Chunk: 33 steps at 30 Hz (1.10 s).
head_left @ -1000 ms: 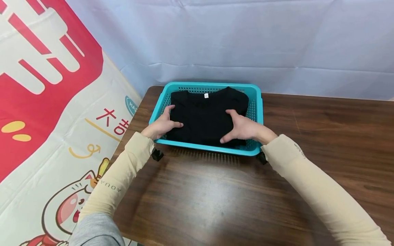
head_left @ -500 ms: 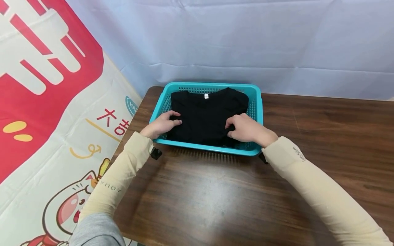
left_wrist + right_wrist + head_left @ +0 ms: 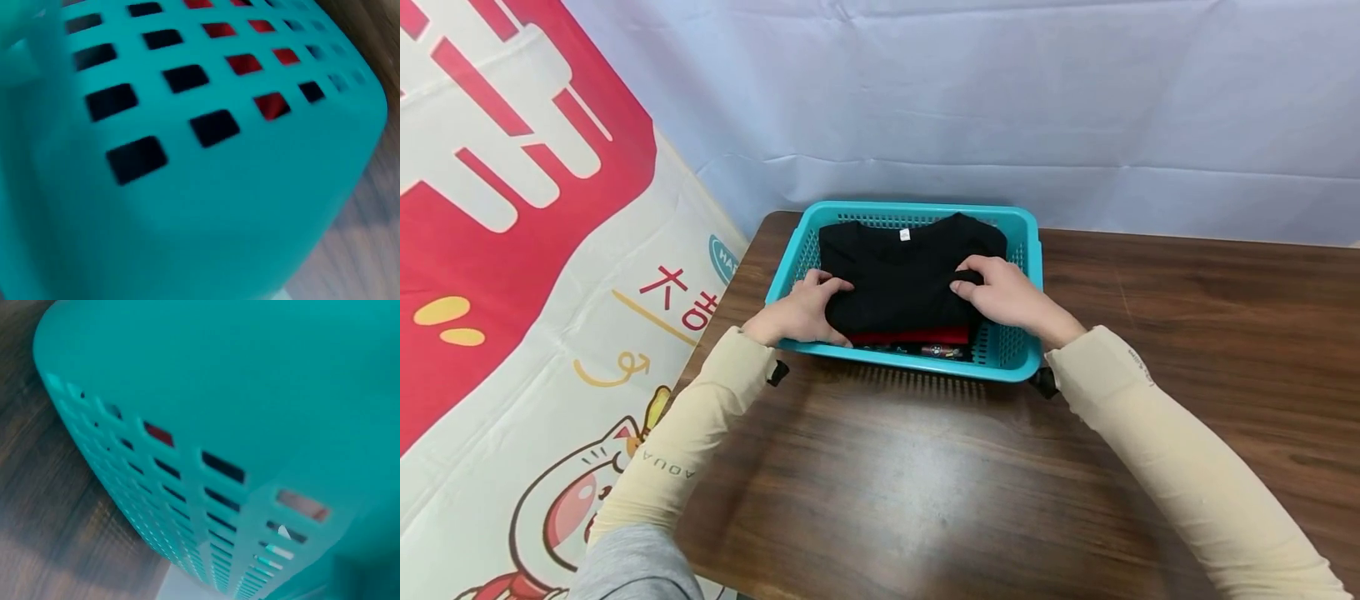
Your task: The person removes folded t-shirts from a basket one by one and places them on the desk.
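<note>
A folded black shirt with a white neck label lies in a turquoise plastic basket. My right hand pinches the shirt's right edge between thumb and fingers. At the left front corner, my left hand grips the shirt, its fingers on top and its thumb lower down. Below the shirt's front edge show a red garment and a dark patterned garment. Both wrist views show mainly the basket's perforated wall, with black and red cloth behind its holes; the hands are mostly hidden there.
The basket stands on a dark wood-grain table, near its back edge. A pale cloth backdrop hangs behind, and a red-and-white printed banner runs along the left side.
My right hand has gone from spread fingers to pinching the shirt's right edge. The shirt's front edge has shifted up and back, uncovering red and patterned cloth. My left thumb has moved toward the front rim.
</note>
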Each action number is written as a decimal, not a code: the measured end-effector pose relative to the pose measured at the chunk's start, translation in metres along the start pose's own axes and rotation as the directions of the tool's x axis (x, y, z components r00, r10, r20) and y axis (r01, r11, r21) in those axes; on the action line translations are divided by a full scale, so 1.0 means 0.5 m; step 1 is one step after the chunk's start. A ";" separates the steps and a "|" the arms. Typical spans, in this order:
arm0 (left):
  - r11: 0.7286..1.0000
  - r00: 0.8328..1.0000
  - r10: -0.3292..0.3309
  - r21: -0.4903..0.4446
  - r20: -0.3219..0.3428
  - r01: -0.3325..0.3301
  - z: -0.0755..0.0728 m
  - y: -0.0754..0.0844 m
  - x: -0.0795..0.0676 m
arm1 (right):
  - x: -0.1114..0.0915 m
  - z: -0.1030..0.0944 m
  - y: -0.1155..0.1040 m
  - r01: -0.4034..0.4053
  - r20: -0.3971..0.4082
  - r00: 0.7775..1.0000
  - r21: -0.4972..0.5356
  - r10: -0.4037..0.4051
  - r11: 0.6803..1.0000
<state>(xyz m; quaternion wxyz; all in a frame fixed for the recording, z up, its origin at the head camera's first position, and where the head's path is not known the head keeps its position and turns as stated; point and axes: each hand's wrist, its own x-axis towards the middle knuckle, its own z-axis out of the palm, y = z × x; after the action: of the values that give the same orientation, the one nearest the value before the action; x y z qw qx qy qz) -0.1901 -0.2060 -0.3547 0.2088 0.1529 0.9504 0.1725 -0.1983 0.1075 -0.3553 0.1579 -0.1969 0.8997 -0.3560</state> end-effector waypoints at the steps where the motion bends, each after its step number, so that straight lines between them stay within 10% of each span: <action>1: 1.000 1.000 0.003 0.031 -0.011 -0.003 0.002 0.000 0.001 | 0.001 0.000 0.000 -0.005 -0.008 1.000 0.012 0.005 1.000; 15: 0.985 0.985 -0.065 -0.170 -0.157 0.038 -0.007 0.002 0.015 | -0.021 0.005 -0.007 -0.024 -0.018 1.000 -0.208 0.021 0.978; 25: 0.829 0.973 -0.169 -0.556 -0.154 0.056 -0.011 0.009 0.019 | -0.017 0.013 -0.006 -0.046 -0.067 0.997 -0.265 0.029 0.963; 33: 0.766 0.961 -0.275 -0.604 -0.001 0.219 -0.026 0.002 0.023 | -0.020 0.007 -0.002 -0.054 -0.206 0.978 -0.208 0.010 0.977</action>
<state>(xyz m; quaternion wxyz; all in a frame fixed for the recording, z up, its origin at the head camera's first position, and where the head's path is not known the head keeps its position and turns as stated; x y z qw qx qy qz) -0.2057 -0.2044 -0.3473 0.2244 -0.0550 0.8671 0.4412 -0.1880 0.1095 -0.3556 0.0486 -0.1606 0.9470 -0.2738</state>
